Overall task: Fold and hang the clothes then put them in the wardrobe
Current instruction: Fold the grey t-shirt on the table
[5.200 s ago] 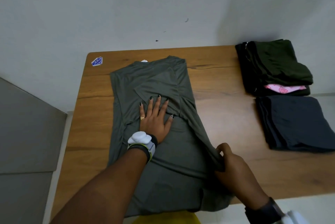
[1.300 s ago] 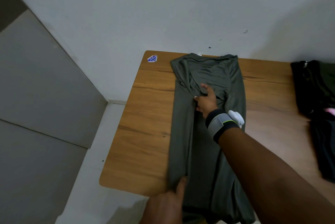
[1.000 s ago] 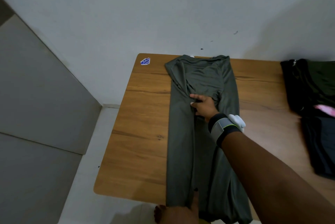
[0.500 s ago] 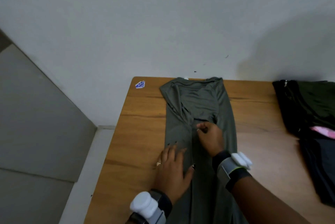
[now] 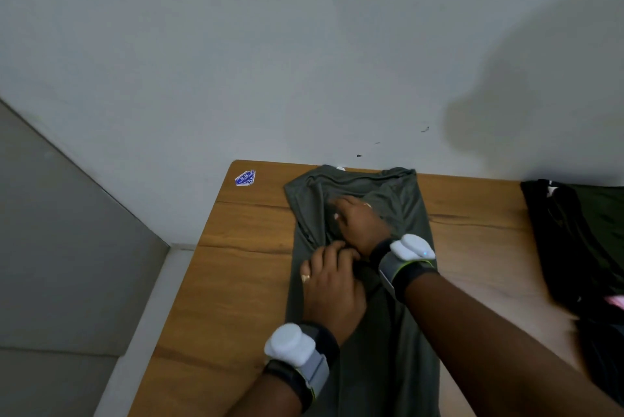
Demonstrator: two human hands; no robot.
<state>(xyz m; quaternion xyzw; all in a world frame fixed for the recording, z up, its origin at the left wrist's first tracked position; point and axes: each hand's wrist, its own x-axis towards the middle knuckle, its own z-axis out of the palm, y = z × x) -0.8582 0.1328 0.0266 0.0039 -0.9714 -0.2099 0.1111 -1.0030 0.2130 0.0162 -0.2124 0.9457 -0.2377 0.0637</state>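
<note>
Moved: right hand [image 5: 358, 224] slid collarward, flat on shirt [image 5: 410, 210].
Left hand [image 5: 332, 288]: curled mid-shirt, grip unclear.
Tip: smooth creases first.

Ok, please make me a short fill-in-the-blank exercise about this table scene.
1. Both the left hand and the right hand touch the long grey-green fabric garment on a table made of ____.
2. The small diamond-shaped sticker at the table's far corner is ____ and white.
3. The stack of dark folded clothes lies to the garment's ____.
Missing words: wood; blue; right.
</note>
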